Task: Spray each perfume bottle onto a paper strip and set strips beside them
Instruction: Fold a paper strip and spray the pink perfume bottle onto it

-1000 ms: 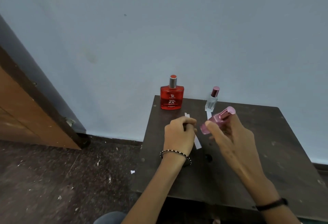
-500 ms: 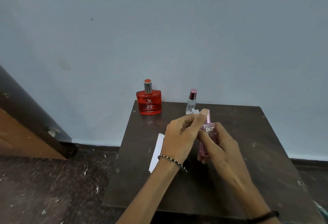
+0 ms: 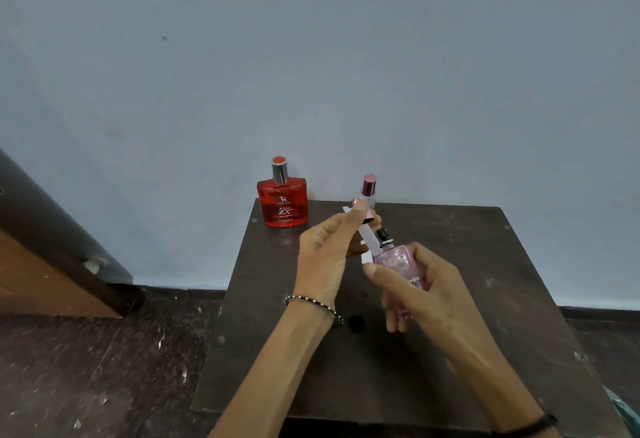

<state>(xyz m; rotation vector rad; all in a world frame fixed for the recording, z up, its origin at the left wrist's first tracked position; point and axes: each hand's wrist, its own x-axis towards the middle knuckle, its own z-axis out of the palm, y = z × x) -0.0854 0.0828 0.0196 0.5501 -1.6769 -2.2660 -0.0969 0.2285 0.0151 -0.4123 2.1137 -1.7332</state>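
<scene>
My right hand grips a pink perfume bottle above the dark table, tilted, its black spray nozzle bare. My left hand pinches a white paper strip that slants down to just beside the nozzle. The same fingers also hold what looks like the pink cap. A red perfume bottle stands at the table's back left corner. A small clear bottle with a pink cap stands behind my left fingers, partly hidden.
The small table stands against a pale blue wall. A wooden door frame lies to the left. The dark floor is speckled with debris. The table has a small hole near my left wrist.
The cap has come off the pink bottle, baring the black nozzle. My left hand now holds the strip up beside the nozzle, and the bottle has tilted in my right hand.
</scene>
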